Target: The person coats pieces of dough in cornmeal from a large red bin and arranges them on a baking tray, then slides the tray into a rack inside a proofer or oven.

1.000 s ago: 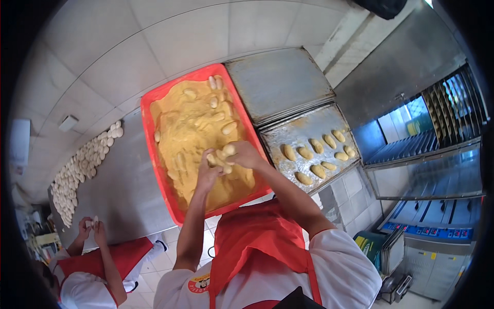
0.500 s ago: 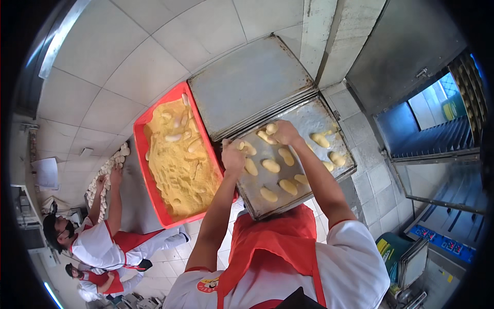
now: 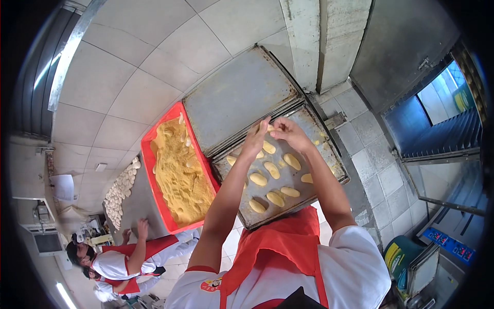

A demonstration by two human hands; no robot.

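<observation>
My left hand [image 3: 256, 139] and my right hand [image 3: 287, 133] meet over the far part of a metal baking tray [image 3: 323, 164], fingers closed on a small dough piece [image 3: 270, 129] that they partly hide. Several oval, crumb-coated dough pieces [image 3: 272, 169] lie spread over the tray below my hands. A stack of metal trays [image 3: 231, 98] sits beyond it. To the left, a red bin [image 3: 150, 154] holds yellow crumbs [image 3: 180, 185] with a few pale dough pieces in them.
Uncoated dough pieces [image 3: 119, 195] lie on the steel table [image 3: 149, 201] at left, where co-workers in red aprons [image 3: 131, 260] stand. At right are an open oven door [image 3: 396, 67], racks [image 3: 432, 141] and a control panel [image 3: 453, 242]. A tiled wall [image 3: 128, 77] stands behind.
My hands moved from the crumb bin to the tray on the right, then closer together toward its far part. The view swung along, and more of the co-workers came into sight.
</observation>
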